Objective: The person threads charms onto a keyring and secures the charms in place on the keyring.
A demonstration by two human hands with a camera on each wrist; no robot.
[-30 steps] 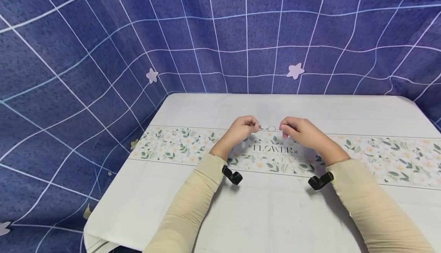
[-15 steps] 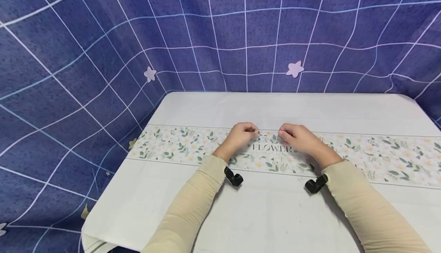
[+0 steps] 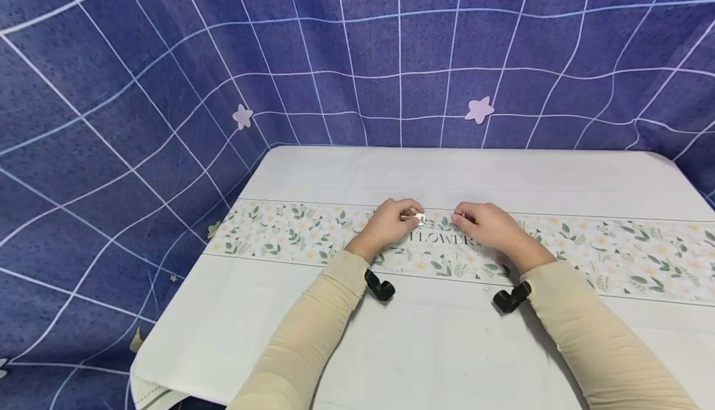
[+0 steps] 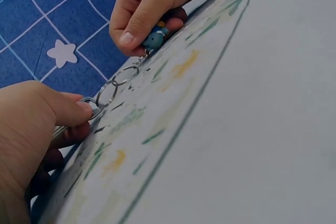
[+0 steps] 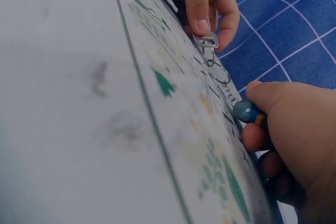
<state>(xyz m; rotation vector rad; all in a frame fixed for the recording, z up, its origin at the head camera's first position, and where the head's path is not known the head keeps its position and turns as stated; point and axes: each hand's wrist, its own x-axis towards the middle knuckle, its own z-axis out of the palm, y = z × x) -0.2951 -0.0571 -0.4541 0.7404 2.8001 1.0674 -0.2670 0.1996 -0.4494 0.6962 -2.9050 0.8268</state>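
Observation:
My left hand pinches a silver key between thumb and curled fingers. Only its flat, holed head shows well; a bit of the shaft peeks out below the thumb. Two linked metal rings run from that head to a short chain. At the chain's other end is a small blue figure charm with a touch of yellow. My right hand holds this charm between thumb and fingers, which partly cover it. The keychain stretches between both hands, just over or on the flowered table runner strip.
A white cloth covers the table, with a printed floral band and the word FLOWER across it. Behind and to the left hangs a blue grid-patterned curtain with stars. Black camera mounts sit at both wrists.
Both hands have come slightly lower and nearer to me. In the left hand the key's bright flat head now shows more plainly than before. The right hand keeps its grip on the charm.

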